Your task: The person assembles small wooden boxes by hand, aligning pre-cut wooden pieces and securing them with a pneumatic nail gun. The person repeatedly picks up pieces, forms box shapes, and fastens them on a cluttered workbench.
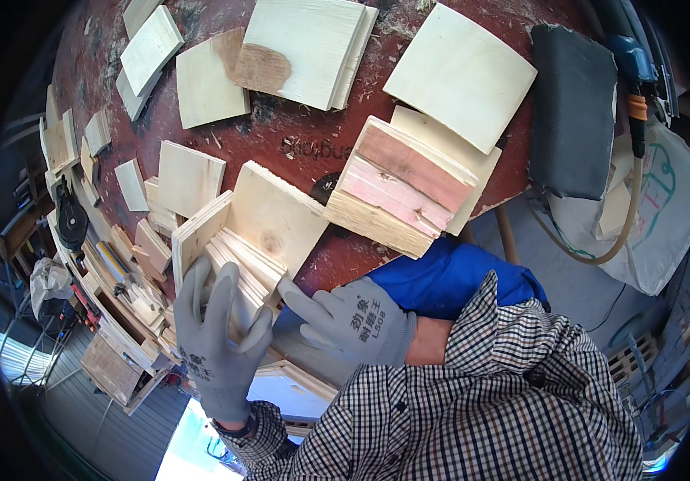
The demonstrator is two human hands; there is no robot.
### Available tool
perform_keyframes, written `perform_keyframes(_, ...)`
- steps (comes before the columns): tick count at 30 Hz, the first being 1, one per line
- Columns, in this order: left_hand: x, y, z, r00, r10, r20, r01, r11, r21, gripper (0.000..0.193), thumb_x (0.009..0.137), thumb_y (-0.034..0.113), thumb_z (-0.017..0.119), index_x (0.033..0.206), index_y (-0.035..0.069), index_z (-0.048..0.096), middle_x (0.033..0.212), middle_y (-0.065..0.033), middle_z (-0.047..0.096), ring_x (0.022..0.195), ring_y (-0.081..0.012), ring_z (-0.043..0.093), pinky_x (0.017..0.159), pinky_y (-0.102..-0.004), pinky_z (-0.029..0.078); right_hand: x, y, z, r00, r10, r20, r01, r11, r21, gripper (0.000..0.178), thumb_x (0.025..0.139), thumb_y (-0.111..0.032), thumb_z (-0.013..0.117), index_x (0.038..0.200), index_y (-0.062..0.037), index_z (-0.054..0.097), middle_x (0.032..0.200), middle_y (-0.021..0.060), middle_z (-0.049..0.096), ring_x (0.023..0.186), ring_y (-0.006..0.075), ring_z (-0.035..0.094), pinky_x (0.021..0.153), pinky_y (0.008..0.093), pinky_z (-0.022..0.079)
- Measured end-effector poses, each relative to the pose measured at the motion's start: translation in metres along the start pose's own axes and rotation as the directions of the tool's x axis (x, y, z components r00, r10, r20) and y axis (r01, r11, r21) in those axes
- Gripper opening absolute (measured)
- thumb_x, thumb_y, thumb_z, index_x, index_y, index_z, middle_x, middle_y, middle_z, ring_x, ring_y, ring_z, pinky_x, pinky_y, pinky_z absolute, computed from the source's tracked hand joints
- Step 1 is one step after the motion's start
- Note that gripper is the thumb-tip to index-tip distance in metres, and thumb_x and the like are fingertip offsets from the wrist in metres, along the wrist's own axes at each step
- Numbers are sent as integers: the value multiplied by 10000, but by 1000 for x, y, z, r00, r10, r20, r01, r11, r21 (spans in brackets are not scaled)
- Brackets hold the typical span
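My left hand (220,333), in a grey glove, reaches over a bundle of thin wooden boards (248,264). Its fingers lie along the bundle's left side and its thumb is at the near end, closed around the boards. A pale, knotted square board (277,216) stands tilted behind the bundle, and a narrower board (199,232) is at its left. My right hand (349,321), gloved the same way, has its fingers stretched out and apart. Its index fingertip touches the bundle's right near corner. Part of the boards' near end is hidden by my hands.
On the red, worn tabletop (313,128) lie stacked square boards (301,52), a block with pink-stained strips (409,186) and a large pale board (461,76). A black padded block (573,108) and a blue air tool with hose (632,60) are at the right. Offcuts (152,240) crowd the left.
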State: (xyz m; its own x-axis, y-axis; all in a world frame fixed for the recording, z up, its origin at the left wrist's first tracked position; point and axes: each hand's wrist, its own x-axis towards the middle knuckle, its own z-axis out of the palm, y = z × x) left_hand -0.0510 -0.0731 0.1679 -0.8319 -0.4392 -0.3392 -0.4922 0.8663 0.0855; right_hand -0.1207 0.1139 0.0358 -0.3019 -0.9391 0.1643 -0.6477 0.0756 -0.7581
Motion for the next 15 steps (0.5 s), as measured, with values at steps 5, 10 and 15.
perform_keyframes(5, -4, -1, 2, 1000, 7, -15, -8, 1000, -20, 757, 732, 121, 894, 1435, 66, 618, 1510, -235, 529, 1391, -423, 574, 1092, -508, 536, 0, -4, -8, 995, 67, 76, -70, 997, 43, 613, 1021, -364, 593, 1582, -131, 512, 858, 19, 518, 685, 130, 542, 631, 314, 456)
perform_keyframes(10, -3, 1, -3, 1000, 6, 0, -6, 999, -32, 748, 729, 116, 895, 1423, 51, 623, 1496, -237, 532, 1383, -426, 578, 1091, -517, 537, -7, 2, 9, 999, -34, -19, 34, 999, 39, 661, 963, -312, 599, 1590, -132, 493, 982, 29, 528, 731, 146, 566, 646, 322, 471)
perform_keyframes(15, -3, 0, -2, 1000, 20, -8, -21, 999, -26, 741, 727, 114, 887, 1418, 54, 626, 1484, -234, 540, 1375, -431, 581, 1084, -524, 543, -19, 5, 12, 964, -66, 257, 36, 992, 119, 592, 1009, -274, 544, 1574, -109, 481, 1398, 80, 604, 913, 161, 598, 724, 312, 521)
